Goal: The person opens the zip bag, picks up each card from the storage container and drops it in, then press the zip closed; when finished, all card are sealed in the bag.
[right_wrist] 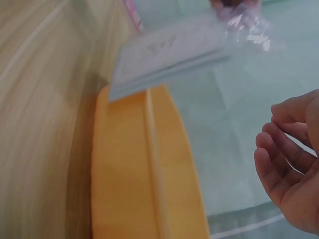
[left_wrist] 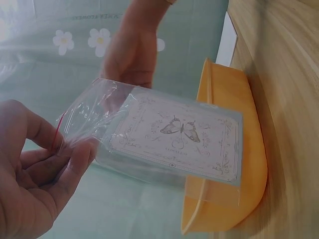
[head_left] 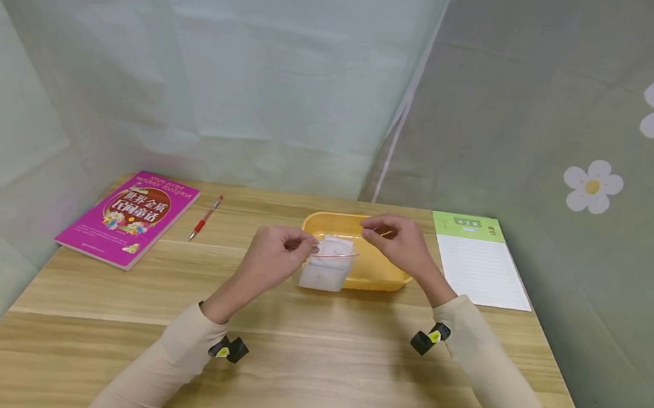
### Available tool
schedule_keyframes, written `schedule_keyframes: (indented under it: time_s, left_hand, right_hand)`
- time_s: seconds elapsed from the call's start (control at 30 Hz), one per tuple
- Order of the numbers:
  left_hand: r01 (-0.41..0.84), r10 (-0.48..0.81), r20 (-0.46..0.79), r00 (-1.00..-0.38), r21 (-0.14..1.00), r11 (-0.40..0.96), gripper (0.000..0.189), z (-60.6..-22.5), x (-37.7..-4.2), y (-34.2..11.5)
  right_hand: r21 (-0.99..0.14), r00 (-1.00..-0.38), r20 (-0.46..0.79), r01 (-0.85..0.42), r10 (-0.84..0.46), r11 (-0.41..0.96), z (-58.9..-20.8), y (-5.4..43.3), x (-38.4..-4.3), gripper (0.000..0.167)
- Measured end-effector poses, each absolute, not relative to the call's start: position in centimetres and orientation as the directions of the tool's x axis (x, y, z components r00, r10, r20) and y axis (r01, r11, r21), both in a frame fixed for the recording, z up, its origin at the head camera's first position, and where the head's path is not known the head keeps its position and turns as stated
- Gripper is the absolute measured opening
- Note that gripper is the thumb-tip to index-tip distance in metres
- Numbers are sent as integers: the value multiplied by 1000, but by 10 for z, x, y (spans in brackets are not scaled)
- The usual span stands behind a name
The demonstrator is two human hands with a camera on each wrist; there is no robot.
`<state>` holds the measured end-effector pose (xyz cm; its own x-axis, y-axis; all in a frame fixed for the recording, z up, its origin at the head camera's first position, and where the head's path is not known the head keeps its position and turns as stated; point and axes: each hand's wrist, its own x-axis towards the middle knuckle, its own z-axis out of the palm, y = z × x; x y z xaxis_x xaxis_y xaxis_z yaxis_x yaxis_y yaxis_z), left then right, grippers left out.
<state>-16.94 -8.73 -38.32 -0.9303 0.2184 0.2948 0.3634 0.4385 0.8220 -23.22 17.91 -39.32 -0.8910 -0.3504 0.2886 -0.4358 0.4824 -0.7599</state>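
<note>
At the far left of the wood-grain table point(head_left: 296, 369) I see a magenta paperback book point(head_left: 171, 213) with a dark red oval and cartoon figures on its cover, lying at a slant. Just right of it lies a slim pen point(head_left: 206, 218) with a red grip and red cap end. Next comes my left hand point(head_left: 269, 255), thumb and fingers pinching the top of a clear plastic zip bag point(head_left: 323, 276) beside its thin red strip point(left_wrist: 60, 127). Inside the bag sits a pale rectangular card point(left_wrist: 179, 134) printed with a grey butterfly and an ornate border. I hold the bag up at the left part of a yellow plastic oblong tray point(head_left: 377, 263), in front of which it partly shows. My right hand point(head_left: 404, 243) is apart from the left, over the tray's right side, fingers loosely bent with nothing in them. Farthest right on the table lies a white ruled paper pad point(head_left: 483, 269) with a green header. Two white flowers point(head_left: 592, 187) mark the grey-green curtain point(head_left: 512, 117) beyond.
</note>
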Motion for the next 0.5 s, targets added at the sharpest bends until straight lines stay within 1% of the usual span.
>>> schedule_keyframes:
  time_s: [0.2, 0.5]
  left_hand:
    - [358, 223, 286, -932, 826, 435, 19, -382, -169, -88]
    - [359, 220, 290, -932, 827, 432, 17, -381, -168, -89]
  right_hand:
    - [-768, -911, 221, -383, -349, 513, -408, 179, -247, 19]
    - [-754, -909, 182, -374, -376, 540, -428, 179, -266, 23]
